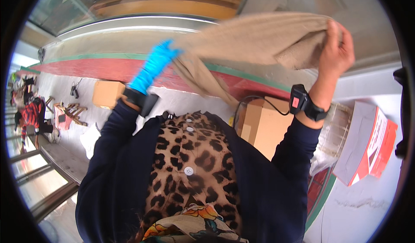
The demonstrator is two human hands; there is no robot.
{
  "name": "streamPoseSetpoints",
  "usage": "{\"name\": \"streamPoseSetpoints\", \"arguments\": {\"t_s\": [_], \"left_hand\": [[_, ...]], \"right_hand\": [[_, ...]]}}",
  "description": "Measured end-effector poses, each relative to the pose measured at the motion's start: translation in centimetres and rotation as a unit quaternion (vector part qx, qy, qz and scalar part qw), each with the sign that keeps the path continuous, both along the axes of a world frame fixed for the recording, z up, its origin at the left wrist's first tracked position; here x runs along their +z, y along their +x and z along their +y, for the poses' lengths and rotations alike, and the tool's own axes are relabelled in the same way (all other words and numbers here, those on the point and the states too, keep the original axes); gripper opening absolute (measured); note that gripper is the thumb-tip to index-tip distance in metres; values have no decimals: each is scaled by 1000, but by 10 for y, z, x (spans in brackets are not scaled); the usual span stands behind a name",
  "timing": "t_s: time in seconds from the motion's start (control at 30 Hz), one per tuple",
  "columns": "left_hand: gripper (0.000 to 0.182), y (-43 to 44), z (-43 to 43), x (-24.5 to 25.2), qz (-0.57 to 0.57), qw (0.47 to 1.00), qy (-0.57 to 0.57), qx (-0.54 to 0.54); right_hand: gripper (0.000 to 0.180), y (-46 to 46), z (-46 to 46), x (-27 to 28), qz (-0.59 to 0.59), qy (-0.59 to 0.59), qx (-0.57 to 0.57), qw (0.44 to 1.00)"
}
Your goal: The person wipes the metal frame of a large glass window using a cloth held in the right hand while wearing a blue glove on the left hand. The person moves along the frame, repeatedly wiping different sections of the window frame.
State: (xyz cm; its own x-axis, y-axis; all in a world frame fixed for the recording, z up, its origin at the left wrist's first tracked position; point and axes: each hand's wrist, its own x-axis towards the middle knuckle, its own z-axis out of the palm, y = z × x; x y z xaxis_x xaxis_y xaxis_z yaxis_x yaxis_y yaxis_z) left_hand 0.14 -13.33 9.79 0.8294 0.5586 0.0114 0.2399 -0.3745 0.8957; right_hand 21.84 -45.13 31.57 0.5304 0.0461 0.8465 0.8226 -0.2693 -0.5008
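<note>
A tan cloth (246, 40) spans the space between my two hands, blurred by motion. My left hand (157, 59), in a bright blue glove, grips its left part; a folded tail hangs below that hand. Bare, my right hand (338, 50) pinches the cloth's upper right corner, where a fold shows the underside. Behind the cloth are a glass window pane (291, 1) and a window sill (107, 43). Whether the cloth touches either one I cannot tell. Both wrists wear black strapped devices.
Cardboard boxes stand on the floor, one to the left (108, 93) and one below the cloth (266, 124). At right are a wire basket (334, 129) and a red-and-white carton (360, 145) bearing writing. A person (30, 114) is at far left, near a wooden stool (74, 111).
</note>
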Motion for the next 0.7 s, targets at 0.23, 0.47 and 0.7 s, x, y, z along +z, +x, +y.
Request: {"name": "streamPoseSetpoints", "arguments": {"t_s": [0.23, 0.47, 0.7], "left_hand": [[33, 34, 117, 45, -76, 902, 426, -11], [48, 43, 35, -35, -118, 873, 458, -122], [66, 60, 57, -82, 29, 826, 482, 291]], "right_hand": [[27, 58, -21, -120, -115, -178, -95, 973], [25, 54, -59, -236, 5, -269, -38, 962], [35, 53, -27, -294, 139, -368, -176, 902]]}}
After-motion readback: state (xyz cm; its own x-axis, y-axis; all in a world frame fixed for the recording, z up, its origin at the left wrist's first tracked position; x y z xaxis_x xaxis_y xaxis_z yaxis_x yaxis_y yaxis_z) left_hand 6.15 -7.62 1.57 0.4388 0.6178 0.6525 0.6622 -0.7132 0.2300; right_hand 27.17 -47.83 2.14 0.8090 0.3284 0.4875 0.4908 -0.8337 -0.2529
